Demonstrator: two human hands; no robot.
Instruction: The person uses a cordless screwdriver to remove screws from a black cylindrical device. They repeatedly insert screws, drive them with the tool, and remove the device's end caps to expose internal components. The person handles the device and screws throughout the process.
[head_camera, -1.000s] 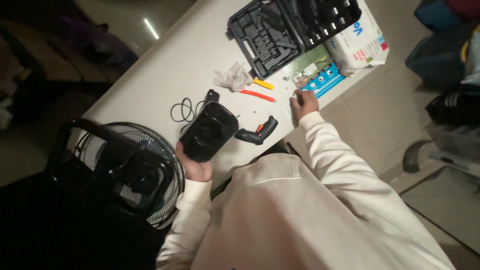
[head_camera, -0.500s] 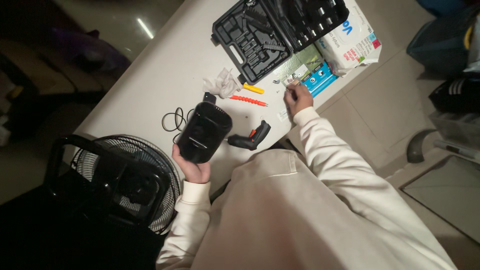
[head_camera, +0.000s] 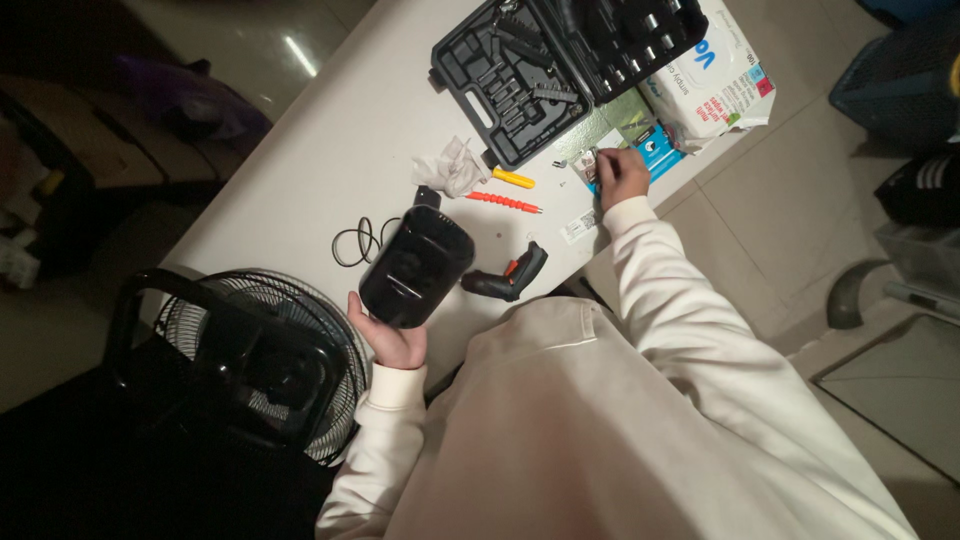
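My left hand (head_camera: 390, 338) grips the near end of a black rounded device (head_camera: 415, 267) that rests on the white table (head_camera: 330, 160), its cord (head_camera: 355, 240) coiled to the left. My right hand (head_camera: 622, 172) reaches to the table's right edge and its fingers pinch at small items on a green and blue card (head_camera: 640, 140); what it holds is too small to tell. A black cordless screwdriver (head_camera: 505, 279) lies between my arms. A red ribbed bit (head_camera: 503, 203) and a yellow piece (head_camera: 514, 179) lie beyond it.
An open black tool case (head_camera: 560, 60) with sockets and bits lies at the far end. A white wipes pack (head_camera: 715, 75) sits beside it. Crumpled paper (head_camera: 450, 168) lies near the case. A black fan (head_camera: 250, 360) stands at the table's near left. Dark bins (head_camera: 900, 70) stand at right.
The view has shifted slightly. My right hand stays at the card by the table edge, fingers working there. My left hand keeps holding the black device.
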